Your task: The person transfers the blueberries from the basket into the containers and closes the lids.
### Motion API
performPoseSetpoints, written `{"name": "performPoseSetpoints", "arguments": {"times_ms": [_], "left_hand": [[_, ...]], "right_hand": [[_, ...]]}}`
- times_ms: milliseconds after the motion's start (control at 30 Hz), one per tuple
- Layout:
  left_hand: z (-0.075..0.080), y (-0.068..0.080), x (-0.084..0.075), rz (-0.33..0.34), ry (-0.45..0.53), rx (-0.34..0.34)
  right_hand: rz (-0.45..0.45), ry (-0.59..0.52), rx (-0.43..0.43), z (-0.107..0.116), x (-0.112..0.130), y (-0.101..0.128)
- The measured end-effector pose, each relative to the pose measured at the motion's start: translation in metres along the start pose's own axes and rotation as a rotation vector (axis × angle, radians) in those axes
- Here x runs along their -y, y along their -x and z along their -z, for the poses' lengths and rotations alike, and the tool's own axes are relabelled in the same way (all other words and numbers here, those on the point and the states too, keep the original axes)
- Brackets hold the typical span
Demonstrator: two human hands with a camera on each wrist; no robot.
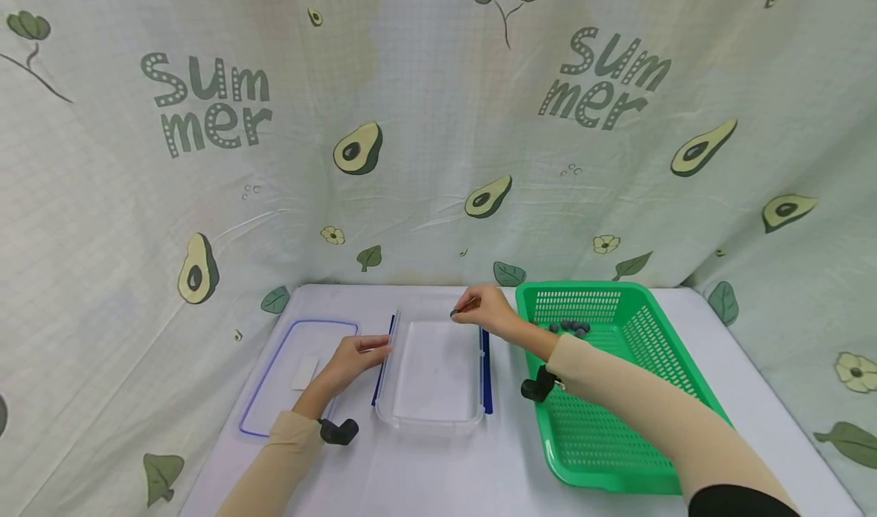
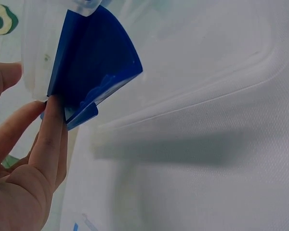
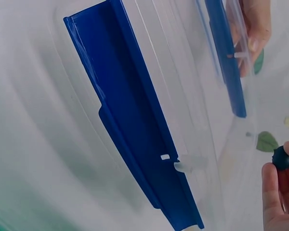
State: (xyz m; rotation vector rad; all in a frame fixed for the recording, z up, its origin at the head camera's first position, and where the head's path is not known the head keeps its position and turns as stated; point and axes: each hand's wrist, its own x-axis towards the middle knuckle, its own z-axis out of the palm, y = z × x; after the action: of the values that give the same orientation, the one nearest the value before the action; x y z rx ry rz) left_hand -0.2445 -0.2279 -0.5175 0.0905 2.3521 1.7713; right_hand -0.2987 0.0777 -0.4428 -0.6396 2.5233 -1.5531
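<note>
A clear plastic food container (image 1: 438, 372) with no lid on it stands mid-table, a blue latch (image 3: 135, 115) hanging from its right side and another blue latch (image 2: 96, 62) on its left. My left hand (image 1: 361, 357) holds the container by its left side, thumb at the clear wall and fingers against the latch. Above the container's far right corner, my right hand (image 1: 488, 309) pinches a blueberry (image 3: 282, 158) between thumb and fingertips. Several more blueberries (image 1: 574, 327) lie in the green basket (image 1: 617, 456), partly behind my right forearm.
Left of the container, a clear lid with a blue seal (image 1: 301, 376) lies flat, a white label on it. The green basket takes up the table's right side, beneath my right forearm. A printed cloth (image 1: 425, 121) hangs behind the white table (image 1: 425, 471).
</note>
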Motion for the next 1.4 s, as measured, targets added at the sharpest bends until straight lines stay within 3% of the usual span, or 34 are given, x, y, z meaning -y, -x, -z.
{"name": "performPoseSetpoints", "arguments": {"times_ms": [500,767,1267,1400], "left_hand": [[0.000,0.000,-0.001,0.002,0.017,-0.005],[0.001,0.000,0.000,0.002,-0.002,-0.009],[0.001,0.001,-0.001,-0.003,0.018,0.002],[0.000,0.007,-0.010,-0.007,0.022,0.015]], "right_hand": [[-0.036,0.128,0.029,-0.018,-0.010,-0.010],[-0.047,0.128,0.068,-0.025,-0.015,-0.008],[-0.045,0.186,0.033,-0.019,-0.014,-0.009],[-0.039,0.168,0.025,-0.011,-0.012,-0.010]]}}
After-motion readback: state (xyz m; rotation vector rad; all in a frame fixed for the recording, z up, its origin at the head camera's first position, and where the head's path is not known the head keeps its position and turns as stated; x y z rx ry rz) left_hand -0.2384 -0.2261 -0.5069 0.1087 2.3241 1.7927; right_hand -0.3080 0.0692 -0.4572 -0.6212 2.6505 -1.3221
